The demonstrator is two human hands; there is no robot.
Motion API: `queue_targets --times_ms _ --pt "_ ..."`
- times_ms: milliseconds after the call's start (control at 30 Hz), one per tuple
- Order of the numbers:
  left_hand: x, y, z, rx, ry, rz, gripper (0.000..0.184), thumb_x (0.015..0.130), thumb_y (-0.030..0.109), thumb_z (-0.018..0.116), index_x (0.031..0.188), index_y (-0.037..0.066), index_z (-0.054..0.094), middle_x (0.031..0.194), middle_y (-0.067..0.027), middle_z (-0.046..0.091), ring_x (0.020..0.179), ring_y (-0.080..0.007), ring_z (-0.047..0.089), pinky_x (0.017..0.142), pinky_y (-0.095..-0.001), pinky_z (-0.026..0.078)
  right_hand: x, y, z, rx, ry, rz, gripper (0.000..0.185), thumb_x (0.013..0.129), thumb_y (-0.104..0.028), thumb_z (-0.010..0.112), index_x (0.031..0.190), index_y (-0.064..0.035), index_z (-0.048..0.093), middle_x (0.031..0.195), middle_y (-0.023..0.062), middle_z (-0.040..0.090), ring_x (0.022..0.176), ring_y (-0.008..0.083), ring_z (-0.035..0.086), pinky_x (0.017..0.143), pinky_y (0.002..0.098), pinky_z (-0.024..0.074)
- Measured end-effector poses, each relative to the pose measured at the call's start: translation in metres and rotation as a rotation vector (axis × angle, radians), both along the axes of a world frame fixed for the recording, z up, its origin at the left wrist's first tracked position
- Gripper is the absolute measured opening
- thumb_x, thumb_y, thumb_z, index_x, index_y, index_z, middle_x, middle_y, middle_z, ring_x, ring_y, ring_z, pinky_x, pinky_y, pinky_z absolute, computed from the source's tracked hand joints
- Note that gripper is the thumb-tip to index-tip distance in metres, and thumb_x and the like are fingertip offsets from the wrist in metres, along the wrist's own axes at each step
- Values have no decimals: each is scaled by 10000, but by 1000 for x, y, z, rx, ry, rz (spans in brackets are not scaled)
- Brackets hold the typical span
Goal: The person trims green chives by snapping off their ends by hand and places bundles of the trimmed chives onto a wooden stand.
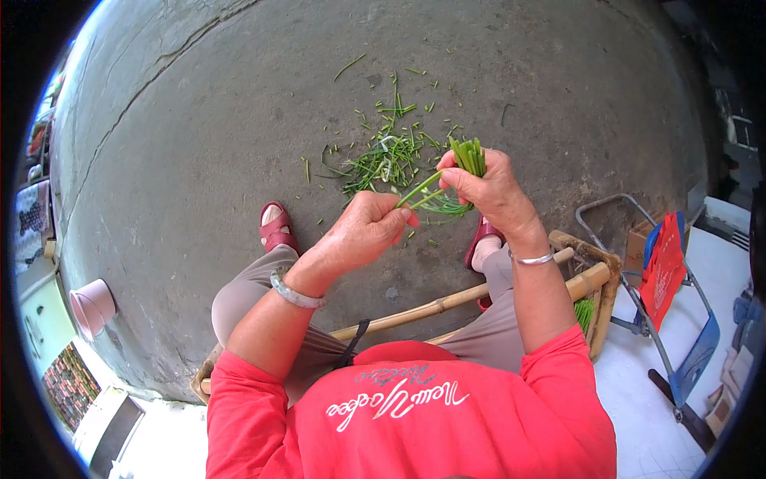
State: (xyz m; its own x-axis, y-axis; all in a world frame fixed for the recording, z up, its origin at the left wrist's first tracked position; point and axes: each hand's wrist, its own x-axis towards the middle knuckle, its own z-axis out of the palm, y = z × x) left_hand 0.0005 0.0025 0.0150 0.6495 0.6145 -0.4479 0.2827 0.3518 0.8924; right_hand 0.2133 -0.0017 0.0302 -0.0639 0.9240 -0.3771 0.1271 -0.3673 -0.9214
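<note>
My right hand (499,191), with a silver bangle at its wrist, is closed around a bunch of thin green stems (469,156), their cut ends pointing up. A couple of long green stalks (421,189) stretch between its fingertips and my left hand (369,227). That left hand, below a pale stone bangle, pinches the near ends of those stalks between thumb and fingers. Beyond both hands, a loose heap of green stem trimmings (391,158) is scattered on the concrete floor, with some pale bits in it.
Red sandals (278,229) are on my feet beside the trimmings. A bamboo frame (435,307) runs under my legs, with more greens (585,313) at its right. To the right is a folding chair (692,351) with a red bag (662,271). A pink bucket (93,307) stands left.
</note>
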Motion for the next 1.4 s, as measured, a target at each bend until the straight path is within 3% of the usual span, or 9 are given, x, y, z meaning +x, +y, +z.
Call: queue_targets --times_ms 133,300,433,667,767,867,1133,1267,1400 --pt "-2 3 2 -9 38 30 278 925 229 490 847 5 636 580 38 457 531 -47 387 462 -235 311 -1 -2 -9 181 -195 81 95 790 -97 627 761 -20 580 639 52 602 513 139 512 493 286 423" --pt "3 -2 -6 82 53 27 292 926 236 487 839 2 638 582 33 468 543 -55 406 471 -246 335 -16 -4 -16 689 -671 83 119 724 -40 613 695 -16 500 621 163 528 594 371 543 532 384 445" --pt "6 -7 -4 58 24 -34 304 924 245 488 828 -3 637 589 27 475 551 -63 420 480 -255 349 -15 -7 -27 702 -858 32 97 694 -24 603 712 -16 508 626 169 520 618 370 561 542 417 443" --pt "2 -1 -9 -31 -61 186 292 955 231 446 868 10 616 602 42 462 535 -38 391 472 -210 321 -10 -3 -22 -4 -383 -169 254 828 -261 649 797 -17 587 606 52 517 496 105 467 459 305 389" --pt "4 -3 -12 -61 -164 266 305 973 247 419 896 16 602 616 45 466 525 -27 375 463 -187 306 -28 -9 -20 -182 303 -266 191 834 -221 652 815 -35 615 654 -21 535 506 54 440 462 222 370" --pt "8 -7 -10 -129 -198 247 329 979 273 410 900 13 596 626 34 482 517 -35 396 452 -189 318 -39 -15 -20 -141 485 -176 160 824 -190 659 837 -35 622 647 -18 533 505 57 448 467 223 378" --pt "9 -7 -9 -85 -37 55 330 964 283 443 934 -7 599 678 3 535 584 -68 515 507 -219 439 -37 -21 -27 -124 389 -101 123 820 -146 653 829 -27 623 726 27 612 612 92 556 544 226 440" --pt "4 -2 -25 85 79 -106 259 930 216 506 958 -24 599 736 -12 573 670 -90 553 603 -236 464 -25 -6 -11 -127 502 -269 167 866 -183 589 815 -25 610 774 74 638 692 143 601 637 292 503" --pt "0 2 -18 126 30 23 224 905 166 522 987 -28 600 778 -25 600 725 -98 566 661 -251 462 13 4 -10 -199 736 -563 178 925 -211 477 925 -47 546 760 40 593 620 150 559 607 314 478"
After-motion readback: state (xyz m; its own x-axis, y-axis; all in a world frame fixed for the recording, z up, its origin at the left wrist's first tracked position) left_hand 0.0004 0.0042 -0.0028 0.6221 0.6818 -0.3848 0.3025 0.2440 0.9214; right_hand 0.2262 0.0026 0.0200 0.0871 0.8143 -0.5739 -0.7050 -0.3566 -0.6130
